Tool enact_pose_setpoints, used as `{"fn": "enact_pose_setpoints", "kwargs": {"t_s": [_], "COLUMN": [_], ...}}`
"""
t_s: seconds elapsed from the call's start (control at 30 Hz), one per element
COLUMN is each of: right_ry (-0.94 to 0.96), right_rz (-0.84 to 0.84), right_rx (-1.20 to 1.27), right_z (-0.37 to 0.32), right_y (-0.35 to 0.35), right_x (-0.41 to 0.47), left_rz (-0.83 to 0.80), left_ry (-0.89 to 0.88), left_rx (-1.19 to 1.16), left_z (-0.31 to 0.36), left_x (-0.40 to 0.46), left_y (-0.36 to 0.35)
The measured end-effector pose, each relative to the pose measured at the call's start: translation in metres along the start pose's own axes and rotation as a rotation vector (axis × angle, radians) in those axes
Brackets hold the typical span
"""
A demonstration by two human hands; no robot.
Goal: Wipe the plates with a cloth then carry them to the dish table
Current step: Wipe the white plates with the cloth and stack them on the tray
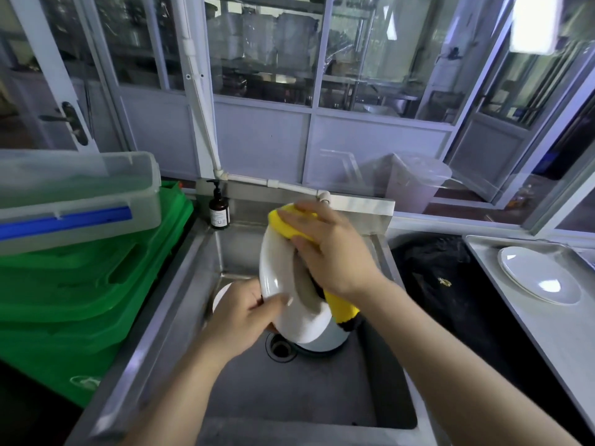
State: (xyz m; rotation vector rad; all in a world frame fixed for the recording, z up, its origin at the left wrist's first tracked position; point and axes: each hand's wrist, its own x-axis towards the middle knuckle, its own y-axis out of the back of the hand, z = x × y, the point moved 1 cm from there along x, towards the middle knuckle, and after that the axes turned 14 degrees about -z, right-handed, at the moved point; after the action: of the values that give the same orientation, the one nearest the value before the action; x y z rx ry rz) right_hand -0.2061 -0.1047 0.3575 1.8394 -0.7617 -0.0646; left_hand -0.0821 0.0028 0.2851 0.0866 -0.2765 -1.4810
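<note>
Over the sink (180,304) we grip the plate (283,284) on edge by its near rim with our left hand (244,317), its face turned right toward our right hand (331,249), which presses the cloth (286,220) on its far rim.

Left of the sink (180,284), stacked green crates (80,284) and a clear box (74,194) wall off that side. A brown bottle (219,209) fills the sink's back-left corner. Right of the sink, a black bag (434,275) sits in the gap, seemingly below rim height; the sink's near floor lies open.
</note>
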Motion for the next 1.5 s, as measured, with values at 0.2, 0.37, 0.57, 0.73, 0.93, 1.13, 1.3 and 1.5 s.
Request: {"fn": "enact_pose_setpoints", "kwargs": {"t_s": [0.2, 0.37, 0.57, 0.73, 0.93, 1.13, 1.3, 1.5], "right_ry": [0.163, -0.054, -0.242, -0.087, 0.008, -0.287, -0.048, -0.099], "right_rz": [-0.055, 0.092, 0.008, -0.041, -0.004, -0.109, -0.094, 0.096], "right_rx": [-0.04, 0.084, 0.04, 0.027, 0.086, 0.034, 0.028, 0.02], "right_z": [-0.023, 0.014, 0.048, 0.011, -0.01, 0.023, -0.009, 0.014], "right_y": [-0.019, -0.011, -0.026, -0.048, -0.026, -0.024, -0.044, -0.03], "right_x": [-0.015, 0.008, -0.007, -0.035, -0.007, -0.005, -0.023, -0.006], "left_rz": [0.032, 0.033, 0.229, 0.336, 0.222, 0.241, 0.232, 0.11], "left_ry": [0.013, -0.009, -0.033, -0.051, -0.037, -0.061, -0.04, -0.077], "left_rx": [-0.074, -0.063, -0.237, -0.352, -0.245, -0.277, -0.244, -0.191], "left_z": [-0.003, 0.001, -0.004, -0.014, -0.007, -0.007, -0.014, -0.009], "left_x": [-0.005, -0.011, -0.011, -0.009, -0.007, -0.011, -0.01, -0.012], "left_y": [0.005, 0.005, 0.014, 0.025, 0.016, 0.017, 0.02, 0.023]}}
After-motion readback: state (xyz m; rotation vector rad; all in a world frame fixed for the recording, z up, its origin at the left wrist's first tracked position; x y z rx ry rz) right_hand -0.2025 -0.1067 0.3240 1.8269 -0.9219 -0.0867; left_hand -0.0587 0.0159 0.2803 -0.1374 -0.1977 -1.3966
